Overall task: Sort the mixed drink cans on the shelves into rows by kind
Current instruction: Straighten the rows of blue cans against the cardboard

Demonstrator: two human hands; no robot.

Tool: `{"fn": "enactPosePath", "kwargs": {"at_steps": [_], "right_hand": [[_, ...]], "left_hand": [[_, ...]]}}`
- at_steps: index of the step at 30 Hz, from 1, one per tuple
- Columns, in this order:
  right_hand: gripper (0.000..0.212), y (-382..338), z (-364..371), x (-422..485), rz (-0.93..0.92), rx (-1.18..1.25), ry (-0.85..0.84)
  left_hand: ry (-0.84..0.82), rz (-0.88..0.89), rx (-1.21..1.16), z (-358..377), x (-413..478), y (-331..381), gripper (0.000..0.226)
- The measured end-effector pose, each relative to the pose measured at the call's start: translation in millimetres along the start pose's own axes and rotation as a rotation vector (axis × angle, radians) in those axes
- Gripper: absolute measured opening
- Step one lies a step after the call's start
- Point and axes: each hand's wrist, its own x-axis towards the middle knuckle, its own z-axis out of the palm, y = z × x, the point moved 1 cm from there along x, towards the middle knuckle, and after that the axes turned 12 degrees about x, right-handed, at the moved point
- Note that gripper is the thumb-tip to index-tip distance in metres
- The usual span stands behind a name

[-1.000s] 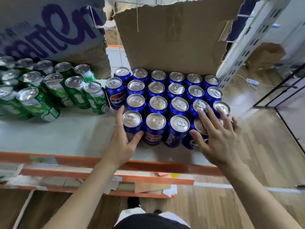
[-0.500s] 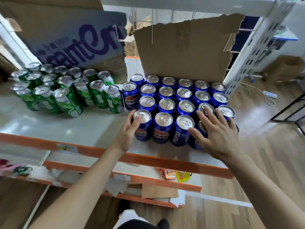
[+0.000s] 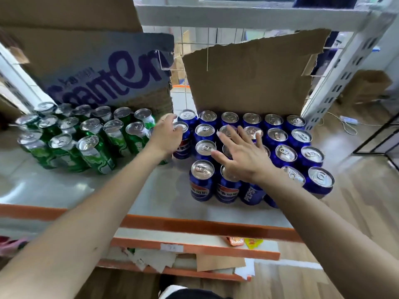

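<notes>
**Lot A: blue cans** (image 3: pixel 285 153). They stand upright in close rows on the right half of the shelf (image 3: pixel 151 190), in front of a torn cardboard sheet (image 3: pixel 248 83).

**Lot B: green cans** (image 3: pixel 89 143). They are packed on the left half of the same shelf, in front of a printed carton (image 3: pixel 103 70). The two lots meet near the middle, just beside each other.

**Item in hand: end blue can** (image 3: pixel 181 127). It is the leftmost of its row, at the seam with the green lot.

**Left hand** (image 3: pixel 165 137). The grip wraps the upper wall of the end blue can, with the lid left showing.

**Right hand** (image 3: pixel 241 160). The grip is released, fingers straight and spread over the lids of the middle blue cans. Whether it presses on them or only hovers cannot be told.

**Handling (judged)**
- The tabs are unpulled, so the cans are probably full and fairly heavy for their build.
- The wall is stiff while sealed but thin, and a hard pinch would dent it.
- The painted metal is smooth and may slip in the fingers.
- The form is tall and narrow, so a shove at the lid tips a can and its neighbours follow.

**Where to hold (judged)**
- Take it round the wall at or just above mid-height, thumb opposite the fingers.
- Do not lift it by the rim or tab.
- The glossy shelf should allow sliding if the push is kept low on the wall.
</notes>
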Motion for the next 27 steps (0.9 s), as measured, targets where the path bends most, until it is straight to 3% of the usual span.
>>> {"fn": "enactPosePath", "kwargs": {"at_steps": [4,10,14,21,23,25,27], "right_hand": [[0.073,-2,10,16,0.046,-0.006,-0.015],[0.074,-5,16,27,0.091,-0.037,0.013],[0.076,-4,19,29,0.092,-0.059,0.038],[0.073,-3,22,30,0.099,-0.077,0.048],[0.072,-4,21,30,0.095,-0.071,0.047],[0.073,-4,20,30,0.093,-0.049,0.048],[0.074,-3,17,32,0.101,-0.029,0.049]], "left_hand": [[0.053,0.065,0.217,-14,35,10,0.033],[-0.287,0.035,0.55,-11,60,18,0.044],[-0.391,-0.013,0.496,-12,69,23,0.037],[-0.334,0.025,0.42,3,76,34,0.023],[-0.366,-0.012,0.403,2,81,29,0.037],[-0.398,-0.073,0.382,3,85,20,0.07],[-0.434,-0.143,0.285,8,86,13,0.088]]}}
